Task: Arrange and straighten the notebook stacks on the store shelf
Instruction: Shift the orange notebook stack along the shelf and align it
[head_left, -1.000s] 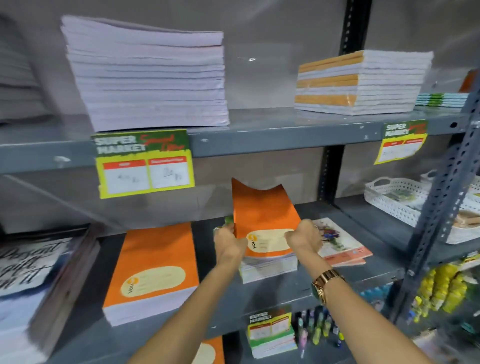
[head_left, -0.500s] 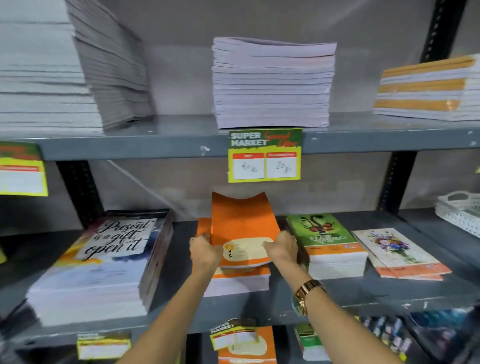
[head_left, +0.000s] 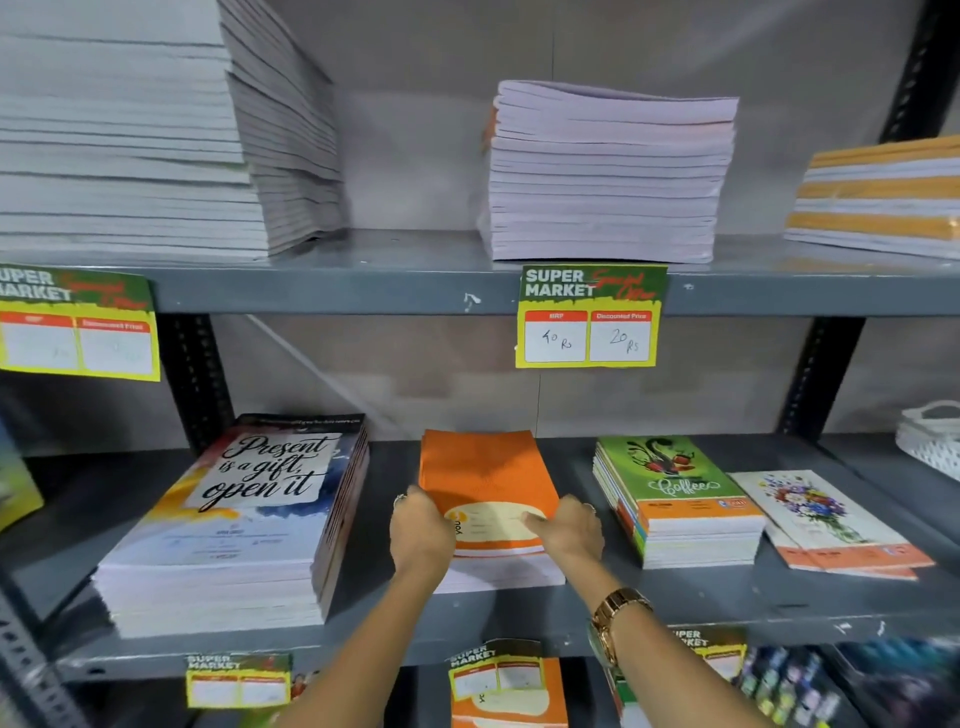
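Both hands are gripping the top orange notebook (head_left: 485, 480) lying on the orange notebook stack (head_left: 501, 569) in the middle of the grey shelf (head_left: 675, 605): the left hand (head_left: 422, 532) is pinching its left edge, the right hand (head_left: 569, 530) its right edge. The stack is sitting between the "Present is a gift" notebook pile (head_left: 228, 525) and the green Coffee notebook stack (head_left: 675, 501).

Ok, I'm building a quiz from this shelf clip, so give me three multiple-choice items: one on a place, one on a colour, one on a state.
1. Where is the orange notebook stack?
A. top shelf
B. between the "Present is a gift" stack and the green "Coffee" stack
C. in the white basket

2. What colour is the wristwatch?
A. gold
B. black
C. blue

3. What are the left hand and right hand doing?
A. hanging free
B. holding a price tag
C. gripping the orange stack's sides

Answers: B, it sits mid-shelf between them; A, the band is golden; C, both hands clasp its edges.
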